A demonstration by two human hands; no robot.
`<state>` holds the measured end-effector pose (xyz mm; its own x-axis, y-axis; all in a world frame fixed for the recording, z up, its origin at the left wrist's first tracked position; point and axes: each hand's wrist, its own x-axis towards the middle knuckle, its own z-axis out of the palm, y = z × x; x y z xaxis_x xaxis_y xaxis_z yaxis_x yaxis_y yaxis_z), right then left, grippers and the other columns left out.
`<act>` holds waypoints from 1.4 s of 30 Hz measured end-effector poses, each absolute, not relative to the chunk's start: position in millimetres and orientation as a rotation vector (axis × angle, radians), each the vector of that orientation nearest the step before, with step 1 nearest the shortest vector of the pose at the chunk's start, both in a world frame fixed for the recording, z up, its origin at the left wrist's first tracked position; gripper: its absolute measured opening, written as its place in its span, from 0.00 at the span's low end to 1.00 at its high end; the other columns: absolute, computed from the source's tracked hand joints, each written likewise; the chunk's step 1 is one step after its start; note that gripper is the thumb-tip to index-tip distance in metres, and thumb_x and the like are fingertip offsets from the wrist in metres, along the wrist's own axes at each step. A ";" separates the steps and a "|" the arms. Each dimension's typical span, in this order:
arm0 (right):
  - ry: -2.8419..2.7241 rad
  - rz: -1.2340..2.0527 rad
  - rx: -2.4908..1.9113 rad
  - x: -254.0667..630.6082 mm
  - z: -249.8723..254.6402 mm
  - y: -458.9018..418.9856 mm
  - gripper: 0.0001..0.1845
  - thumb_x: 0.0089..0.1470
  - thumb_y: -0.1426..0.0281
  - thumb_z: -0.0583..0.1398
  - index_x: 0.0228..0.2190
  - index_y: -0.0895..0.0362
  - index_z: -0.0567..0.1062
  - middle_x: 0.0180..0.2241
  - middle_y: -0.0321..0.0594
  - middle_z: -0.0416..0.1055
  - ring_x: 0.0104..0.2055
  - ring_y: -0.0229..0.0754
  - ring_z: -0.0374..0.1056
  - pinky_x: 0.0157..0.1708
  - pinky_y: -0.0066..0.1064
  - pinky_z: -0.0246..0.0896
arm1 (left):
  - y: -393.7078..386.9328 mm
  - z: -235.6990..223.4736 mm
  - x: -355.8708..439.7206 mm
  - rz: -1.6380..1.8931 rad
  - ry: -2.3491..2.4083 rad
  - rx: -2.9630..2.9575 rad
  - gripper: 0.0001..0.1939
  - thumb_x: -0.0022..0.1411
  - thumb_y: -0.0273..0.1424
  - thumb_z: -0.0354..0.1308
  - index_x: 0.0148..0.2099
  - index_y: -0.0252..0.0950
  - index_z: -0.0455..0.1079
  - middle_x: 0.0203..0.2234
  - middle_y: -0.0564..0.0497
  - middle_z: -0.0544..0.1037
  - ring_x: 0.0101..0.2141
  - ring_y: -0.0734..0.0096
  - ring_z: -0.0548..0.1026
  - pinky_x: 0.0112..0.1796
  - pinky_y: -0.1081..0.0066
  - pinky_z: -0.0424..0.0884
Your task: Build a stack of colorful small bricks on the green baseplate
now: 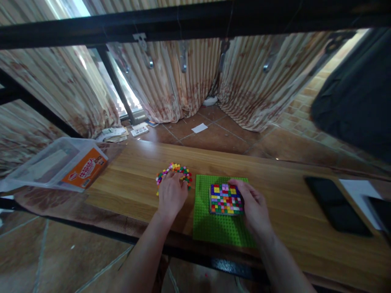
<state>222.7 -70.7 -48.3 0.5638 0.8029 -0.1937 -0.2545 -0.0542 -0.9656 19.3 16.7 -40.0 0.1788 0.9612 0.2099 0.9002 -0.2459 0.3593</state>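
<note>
On the wooden table, my left hand (172, 191) reaches over a pile of small coloured toy bricks (174, 166), its fingers bent and apart among them. The fingertips are partly hidden, and I see no brick held between them. To the right, a green studded baseplate (203, 228) lies flat. On it is a square block of multicoloured bricks (224, 200), with red, yellow, white, purple and green studs on top. My right hand (252, 201) grips this block at its right side, fingers round the upper right corner. The thumb is hidden.
A clear plastic bin (58, 150) with an orange label stands at the table's left end. On the right lie a black phone-like slab (336, 205) and white paper (360, 189). A dark bar (195, 20) runs across the top. Curtains (189, 81) hang beyond the table.
</note>
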 end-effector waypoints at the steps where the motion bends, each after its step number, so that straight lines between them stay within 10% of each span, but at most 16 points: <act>1: -0.512 0.917 -1.366 223.7 -49.0 -70.8 0.20 0.45 0.49 0.69 0.31 0.53 0.84 0.35 0.39 0.82 0.35 0.43 0.75 0.35 0.32 0.68 | 16.4 -39.1 17.9 0.543 1.850 2.304 0.11 0.62 0.27 0.57 0.45 0.34 0.77 0.43 0.41 0.79 0.48 0.54 0.75 0.52 0.57 0.70; 17: -0.574 0.947 -1.375 217.3 -45.0 -67.3 0.22 0.38 0.51 0.72 0.31 0.53 0.83 0.31 0.39 0.80 0.33 0.42 0.73 0.36 0.35 0.68 | -1.5 -33.6 47.3 1.073 1.204 2.216 0.08 0.65 0.28 0.57 0.38 0.40 0.78 0.35 0.50 0.79 0.40 0.67 0.76 0.44 0.65 0.73; 42: -0.708 0.878 -1.479 215.1 -48.8 -66.7 0.20 0.43 0.53 0.70 0.34 0.54 0.83 0.32 0.39 0.80 0.32 0.41 0.72 0.35 0.34 0.67 | -33.8 -32.4 84.9 0.986 1.234 2.406 0.09 0.68 0.31 0.55 0.38 0.41 0.77 0.36 0.50 0.78 0.39 0.66 0.72 0.44 0.60 0.65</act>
